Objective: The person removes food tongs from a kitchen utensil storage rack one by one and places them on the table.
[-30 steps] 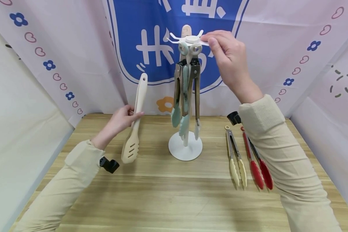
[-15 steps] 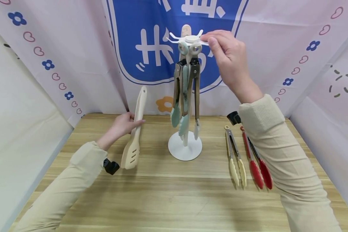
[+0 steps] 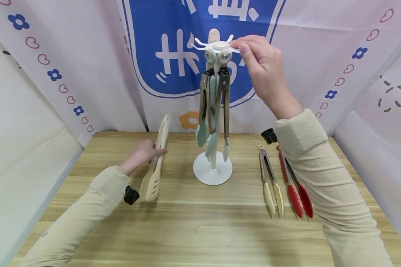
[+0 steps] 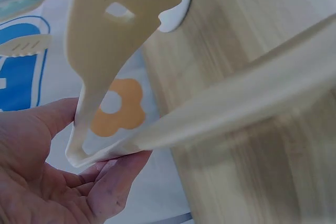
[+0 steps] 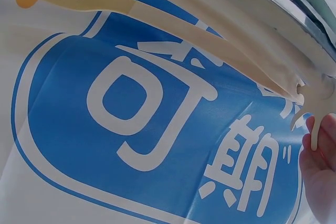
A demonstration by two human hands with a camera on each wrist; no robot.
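My left hand [image 3: 141, 155] grips cream slotted tongs [image 3: 155, 178] by the handle, on the left over the wooden table. In the left wrist view the thumb and fingers hold their narrow joined end, and the two arms spread apart. Up at the white rotating utensil stand [image 3: 212, 178], my right hand [image 3: 267, 68] pinches one of the hooks at its top. Teal-tipped tongs [image 3: 201, 135] and white-tipped tongs [image 3: 226, 150] hang from that stand by their rings. A beige slotted utensil [image 5: 178, 27] hangs there too, seen in the right wrist view.
To the right on the table lie yellow-tipped tongs [image 3: 274, 196] and red tongs [image 3: 294, 200], side by side under my right forearm. A printed cloth [image 3: 117, 96] forms the backdrop just behind the table's far edge.
My left hand has come down and slightly right, lowering the cream slotted tongs toward the table. My right hand stays at the stand's top, and the hanging tongs keep their places.
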